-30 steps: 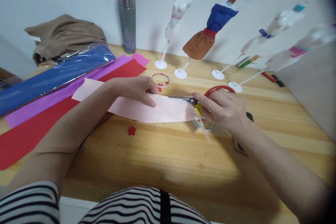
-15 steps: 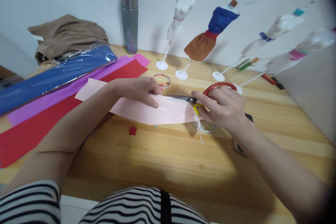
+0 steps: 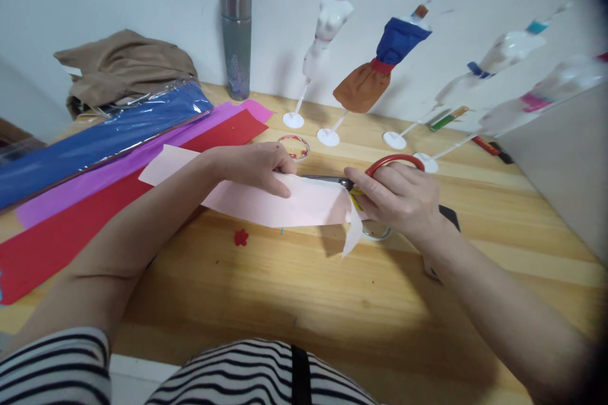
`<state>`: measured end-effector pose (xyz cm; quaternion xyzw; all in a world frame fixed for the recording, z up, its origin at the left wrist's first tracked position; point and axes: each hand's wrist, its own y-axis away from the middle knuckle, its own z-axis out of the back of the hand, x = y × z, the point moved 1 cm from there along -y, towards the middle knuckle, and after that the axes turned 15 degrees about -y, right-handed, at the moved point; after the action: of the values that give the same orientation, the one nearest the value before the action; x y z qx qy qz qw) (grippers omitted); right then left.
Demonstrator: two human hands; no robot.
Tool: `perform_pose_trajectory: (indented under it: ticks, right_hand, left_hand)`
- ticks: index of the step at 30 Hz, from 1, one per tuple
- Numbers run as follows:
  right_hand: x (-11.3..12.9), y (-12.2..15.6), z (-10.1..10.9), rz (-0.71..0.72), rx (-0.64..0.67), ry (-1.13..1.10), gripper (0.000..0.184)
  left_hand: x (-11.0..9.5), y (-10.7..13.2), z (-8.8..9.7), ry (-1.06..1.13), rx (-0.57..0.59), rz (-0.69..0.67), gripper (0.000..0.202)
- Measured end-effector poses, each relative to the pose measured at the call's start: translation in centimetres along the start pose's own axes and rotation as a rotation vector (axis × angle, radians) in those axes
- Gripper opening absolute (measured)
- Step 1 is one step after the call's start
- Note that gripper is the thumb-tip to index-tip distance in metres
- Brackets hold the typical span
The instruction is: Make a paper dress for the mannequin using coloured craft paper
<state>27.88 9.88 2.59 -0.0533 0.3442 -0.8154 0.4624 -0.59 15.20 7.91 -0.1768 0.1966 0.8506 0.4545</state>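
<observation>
A long pale pink paper sheet (image 3: 266, 202) is held just above the wooden table (image 3: 294, 291). My left hand (image 3: 254, 164) is closed on its upper edge, thumb under and fingers on top. My right hand (image 3: 396, 193) is wrapped round red-handled scissors (image 3: 380, 168), whose blades run left along the sheet's top edge. The sheet's right end hangs down as a loose flap near my right thumb. A small red paper flower (image 3: 240, 237) lies on the table below the sheet.
Red, purple and blue paper sheets (image 3: 109, 158) lie at left, a tan cloth (image 3: 123, 66) behind them. A steel flask (image 3: 236, 35) and several small white mannequins (image 3: 323, 44), one in a blue and brown dress (image 3: 375, 66), stand along the wall. A tape roll (image 3: 293, 147) lies behind my left hand.
The scissor blades have moved left along the pink sheet's top edge. The sheet's right end has come loose and now droops as a flap.
</observation>
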Motion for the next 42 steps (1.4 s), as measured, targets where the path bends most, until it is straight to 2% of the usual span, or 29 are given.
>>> perform_pose_trajectory:
  ticks: [5, 9, 17, 23, 27, 29, 34, 36, 42]
  right_hand:
    - [0.1, 0.5, -0.1, -0.083, 0.053, 0.004, 0.026]
    - [0.3, 0.2, 0.0, -0.016, -0.044, 0.005, 0.023]
    - [0.0, -0.5, 0.2, 0.034, -0.080, 0.043, 0.019]
    - [-0.4, 0.1, 0.2, -0.134, 0.072, -0.025, 0.025]
    - [-0.5, 0.3, 0.2, -0.155, 0.039, -0.098, 0.026]
    - [-0.5, -0.1, 0.2, -0.136, 0.023, -0.086, 0.025]
    - [-0.2, -1.7, 0.3, 0.068, -0.081, 0.069, 0.019]
    - [-0.2, -2.1, 0.4, 0.089, -0.087, 0.081, 0.016]
    - [-0.5, -1.9, 0.1, -0.046, -0.043, -0.077, 0.022]
  left_hand:
    - [0.0, 0.1, 0.3, -0.013, 0.033, 0.043, 0.027]
    - [0.8, 0.7, 1.0, -0.001, 0.099, 0.117, 0.025]
    - [1.2, 1.0, 1.2, -0.006, 0.056, 0.108, 0.025]
    - [0.9, 1.1, 1.2, -0.023, 0.035, 0.108, 0.031]
    - [1.0, 1.1, 1.2, -0.044, 0.026, 0.108, 0.032]
    - [1.1, 1.0, 1.1, -0.050, 0.032, 0.098, 0.031]
    - [0.9, 1.0, 1.2, -0.065, 0.005, 0.071, 0.023]
    - [0.8, 1.1, 1.2, -0.075, -0.007, 0.062, 0.022]
    - [0.7, 1.1, 1.2, -0.069, 0.008, 0.059, 0.024]
